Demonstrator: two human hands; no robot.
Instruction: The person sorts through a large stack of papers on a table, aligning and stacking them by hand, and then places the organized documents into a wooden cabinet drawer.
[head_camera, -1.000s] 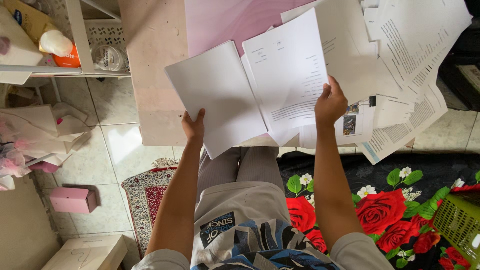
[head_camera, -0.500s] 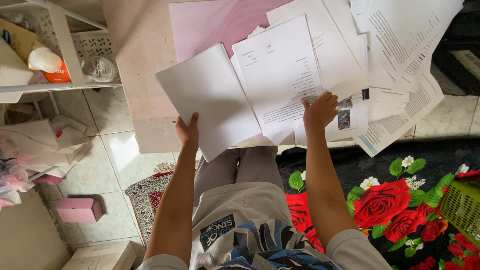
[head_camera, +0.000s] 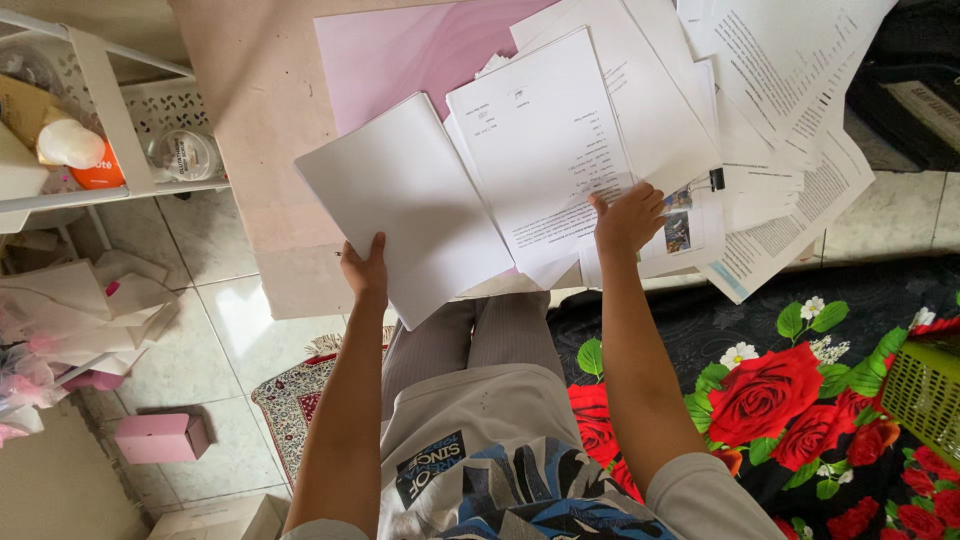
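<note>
My left hand (head_camera: 365, 270) grips the near edge of a blank white sheaf of paper (head_camera: 400, 200), held open like a booklet's left page. My right hand (head_camera: 627, 220) holds the lower right edge of the printed white page (head_camera: 545, 140) beside it. Both pages hover over a low pink table (head_camera: 260, 120). Under my right hand lie more printed sheets (head_camera: 790, 120), spread in a loose pile, one with a small colour picture (head_camera: 678, 230) and a black binder clip (head_camera: 716, 180). A pink sheet (head_camera: 400, 50) lies under the papers.
A white shelf rack (head_camera: 100, 110) with bottles and jars stands at the left. Crumpled wrapping (head_camera: 70, 310) and a small pink box (head_camera: 160, 437) lie on the tiled floor. A patterned red rug (head_camera: 300, 400) and a black rose-print mat (head_camera: 780, 380) flank my legs. A green basket (head_camera: 925, 385) sits at right.
Both hands and the papers have shifted left and slightly down in view. My right hand slid lower along the printed page's edge, closer to the sheet with the picture.
</note>
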